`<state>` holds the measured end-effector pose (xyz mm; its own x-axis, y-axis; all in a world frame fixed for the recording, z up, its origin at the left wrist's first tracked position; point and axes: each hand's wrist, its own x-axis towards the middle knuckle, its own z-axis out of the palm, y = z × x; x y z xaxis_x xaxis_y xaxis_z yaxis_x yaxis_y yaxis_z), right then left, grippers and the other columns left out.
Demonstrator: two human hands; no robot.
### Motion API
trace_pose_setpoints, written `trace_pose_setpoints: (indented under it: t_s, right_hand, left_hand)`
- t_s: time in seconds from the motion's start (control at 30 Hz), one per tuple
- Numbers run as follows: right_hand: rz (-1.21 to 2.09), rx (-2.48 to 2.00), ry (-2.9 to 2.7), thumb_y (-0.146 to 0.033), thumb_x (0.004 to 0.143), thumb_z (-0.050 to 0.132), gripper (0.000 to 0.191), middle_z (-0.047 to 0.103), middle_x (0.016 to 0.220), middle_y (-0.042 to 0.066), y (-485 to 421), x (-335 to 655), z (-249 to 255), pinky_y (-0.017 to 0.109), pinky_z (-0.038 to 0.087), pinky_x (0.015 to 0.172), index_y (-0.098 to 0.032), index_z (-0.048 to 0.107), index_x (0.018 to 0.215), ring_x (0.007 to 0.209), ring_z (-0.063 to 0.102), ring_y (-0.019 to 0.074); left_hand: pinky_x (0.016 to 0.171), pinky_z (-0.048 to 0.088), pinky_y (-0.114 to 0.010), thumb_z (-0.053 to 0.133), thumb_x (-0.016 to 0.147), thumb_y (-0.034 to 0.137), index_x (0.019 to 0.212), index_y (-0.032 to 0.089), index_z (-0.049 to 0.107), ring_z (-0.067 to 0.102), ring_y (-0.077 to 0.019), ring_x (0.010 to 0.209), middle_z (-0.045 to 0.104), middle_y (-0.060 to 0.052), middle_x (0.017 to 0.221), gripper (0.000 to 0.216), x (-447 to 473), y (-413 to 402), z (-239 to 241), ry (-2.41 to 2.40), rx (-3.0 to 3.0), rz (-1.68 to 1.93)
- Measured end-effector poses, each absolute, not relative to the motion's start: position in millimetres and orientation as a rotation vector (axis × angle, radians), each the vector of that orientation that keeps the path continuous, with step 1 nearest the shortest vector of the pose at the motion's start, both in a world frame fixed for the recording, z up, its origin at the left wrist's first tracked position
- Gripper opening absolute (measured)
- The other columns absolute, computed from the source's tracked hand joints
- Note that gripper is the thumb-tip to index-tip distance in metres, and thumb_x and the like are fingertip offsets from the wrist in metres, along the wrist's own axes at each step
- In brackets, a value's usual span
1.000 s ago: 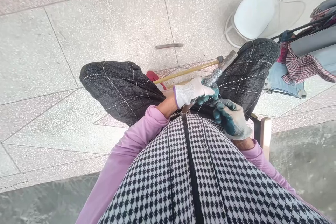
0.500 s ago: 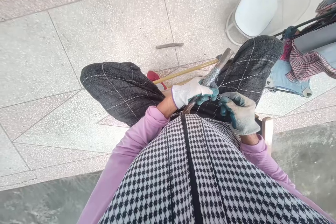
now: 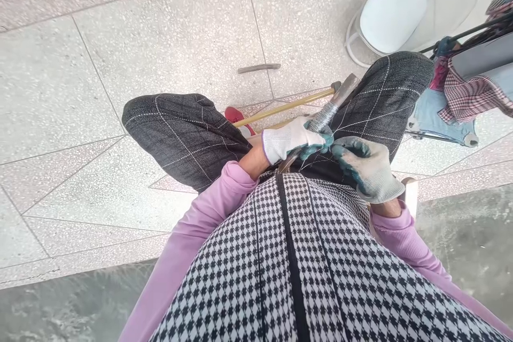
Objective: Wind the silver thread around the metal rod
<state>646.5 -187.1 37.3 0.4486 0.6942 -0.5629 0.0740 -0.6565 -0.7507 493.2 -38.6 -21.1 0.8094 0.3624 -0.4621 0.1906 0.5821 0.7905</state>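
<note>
Thread-wound flat shuttle [image 3: 326,115] held at centre right of the frame, above the seated person's lap, slanting up toward the upper right. The left hand [image 3: 294,139], in a white knit glove with teal-coated fingers, is clamped around the lower end of the wound section. The right hand [image 3: 366,165], gloved alike, sits just beside it to the right with fingers curled in; fine white thread [image 3: 320,163] runs between the two hands, but whether the right fingers actually pinch it cannot be told from this view.

Handling, as judged: the shuttle looks stiff and light, a flat strip with a bare end [image 3: 347,88] protruding beyond the winding. The winding offers a grippy, slightly yielding surface, so the wound middle is the sound place to take hold; the bare end looks smoother and likely to slip in a coated glove. The thread is thin, limp and prone to snagging on glove fingers, and is best taken close to the winding.

Also noted: a yellow stick [image 3: 284,108] behind the knees, a grey strip [image 3: 258,68] on the terrazzo floor [image 3: 160,37], a white stool [image 3: 390,13] at upper right
</note>
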Motion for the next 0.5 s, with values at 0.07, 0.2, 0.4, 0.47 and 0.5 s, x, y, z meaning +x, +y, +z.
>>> trace_pose_setpoints:
  t_s: [0.07, 0.2, 0.4, 0.47, 0.5]
  right_hand:
    - [1.204, -2.026, -0.648, -0.034, 0.084, 0.078, 0.023, 0.068, 0.076, 0.005, -185, 643, 37, 0.016, 0.042, 0.053, -0.012, 0.08, 0.089, 0.064, 0.057, 0.0081]
    - [1.244, -1.951, -0.456, -0.029, 0.078, 0.073, 0.015, 0.057, 0.06, -0.001, -184, 633, 36, 0.017, 0.036, 0.044, -0.014, 0.071, 0.081, 0.05, 0.046, 0.0064]
    - [1.269, -1.903, -0.311, -0.042, 0.078, 0.079, 0.028, 0.055, 0.057, -0.002, -180, 629, 31, 0.019, 0.033, 0.039, -0.016, 0.071, 0.085, 0.044, 0.045, 0.0072]
    - [1.247, -1.925, -0.37, -0.037, 0.077, 0.08, 0.025, 0.055, 0.058, -0.002, -178, 631, 28, 0.019, 0.033, 0.04, -0.016, 0.07, 0.081, 0.045, 0.045, 0.0066]
    - [1.235, -1.922, -0.398, -0.035, 0.077, 0.08, 0.023, 0.055, 0.058, -0.001, -177, 631, 26, 0.019, 0.033, 0.04, -0.015, 0.069, 0.079, 0.046, 0.044, 0.0063]
  left_hand:
    - [0.07, 0.046, -0.021, 0.072, 0.09, 0.013, 0.09, 0.01, 0.068, 0.055, -0.0089, 0.071, 0.067, 0.0, 0.081, 0.005, 492, -39, -29, 0.445, 0.946, 0.105]
    - [0.072, 0.047, -0.023, 0.076, 0.086, 0.023, 0.093, 0.011, 0.068, 0.057, -0.0112, 0.075, 0.066, -0.002, 0.083, 0.016, 490, -41, -42, 0.372, 0.958, 0.14]
    - [0.083, 0.053, -0.029, 0.078, 0.082, 0.026, 0.094, 0.015, 0.072, 0.063, -0.0164, 0.084, 0.07, -0.005, 0.092, 0.018, 490, -38, -37, 0.402, 1.014, 0.136]
    - [0.082, 0.053, -0.03, 0.078, 0.08, 0.023, 0.092, 0.016, 0.072, 0.063, -0.0177, 0.083, 0.071, -0.005, 0.091, 0.016, 491, -37, -29, 0.406, 1.039, 0.121]
    - [0.081, 0.053, -0.031, 0.078, 0.078, 0.021, 0.091, 0.016, 0.073, 0.063, -0.0182, 0.081, 0.071, -0.005, 0.089, 0.015, 491, -36, -26, 0.433, 1.053, 0.11]
